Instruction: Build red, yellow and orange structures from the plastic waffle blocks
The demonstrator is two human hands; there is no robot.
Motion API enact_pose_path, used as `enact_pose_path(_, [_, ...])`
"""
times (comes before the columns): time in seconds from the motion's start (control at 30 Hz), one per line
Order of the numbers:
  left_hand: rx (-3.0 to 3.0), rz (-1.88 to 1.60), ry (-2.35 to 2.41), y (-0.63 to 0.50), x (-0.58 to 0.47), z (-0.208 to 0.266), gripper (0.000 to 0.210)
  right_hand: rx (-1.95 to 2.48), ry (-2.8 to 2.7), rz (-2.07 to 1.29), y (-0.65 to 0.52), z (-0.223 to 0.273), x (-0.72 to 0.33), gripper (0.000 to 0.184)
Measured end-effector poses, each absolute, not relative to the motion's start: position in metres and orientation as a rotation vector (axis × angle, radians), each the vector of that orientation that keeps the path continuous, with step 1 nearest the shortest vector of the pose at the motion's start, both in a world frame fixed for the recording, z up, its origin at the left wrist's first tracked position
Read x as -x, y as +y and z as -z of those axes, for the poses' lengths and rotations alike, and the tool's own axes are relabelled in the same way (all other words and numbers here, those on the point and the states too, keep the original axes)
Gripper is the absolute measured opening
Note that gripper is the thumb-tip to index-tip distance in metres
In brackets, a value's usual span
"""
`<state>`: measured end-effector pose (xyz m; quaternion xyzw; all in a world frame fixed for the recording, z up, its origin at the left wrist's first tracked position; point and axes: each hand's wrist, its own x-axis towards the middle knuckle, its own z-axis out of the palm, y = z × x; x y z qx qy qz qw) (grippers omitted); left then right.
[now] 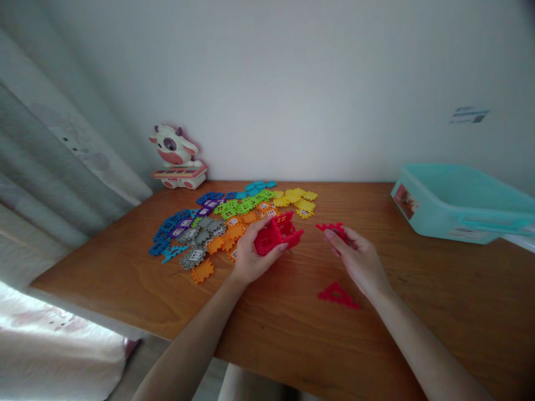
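Observation:
My left hand grips a boxy red assembly of joined interlocking plastic panels, with its notched open side facing right. To the right of it, my right hand pinches a flat red toothed panel between thumb and fingers; its full outline is partly covered. The panel and the assembly are apart. On the tabletop below my right hand lies a red triangular frame piece with toothed edges.
Flat interlocking panels spread by colour: orange, grey, blue, green and yellow. A cow toy with a keyboard stands at the back left of the wooden table. A turquoise bin sits at right.

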<state>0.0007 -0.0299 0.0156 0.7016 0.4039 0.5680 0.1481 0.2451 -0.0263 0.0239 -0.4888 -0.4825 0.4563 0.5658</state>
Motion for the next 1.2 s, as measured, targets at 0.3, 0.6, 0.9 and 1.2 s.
enact_pose_path(0.3, [-1.919, -1.687, 1.094, -0.031, -0.005, -0.016, 0.061, 1.141, -1.151, -1.042, -0.029, -0.024, -0.244, 0.041])
enact_pose_path(0.6, [-1.88, -1.561, 0.969, -0.031, -0.001, -0.017, 0.056, 1.023, -1.07, -1.097, -0.026, -0.023, -0.246, 0.038])
enact_pose_path(0.9, [-1.896, -1.604, 1.003, -0.03, -0.005, -0.014, 0.059, 1.004, -1.122, -0.916, -0.028, -0.023, -0.243, 0.033])
enact_pose_path(1.2, [-1.63, -1.457, 0.897, -0.022, -0.009, -0.015, 0.059, 1.113, -1.443, -0.606, -0.023, -0.05, -0.251, 0.027])
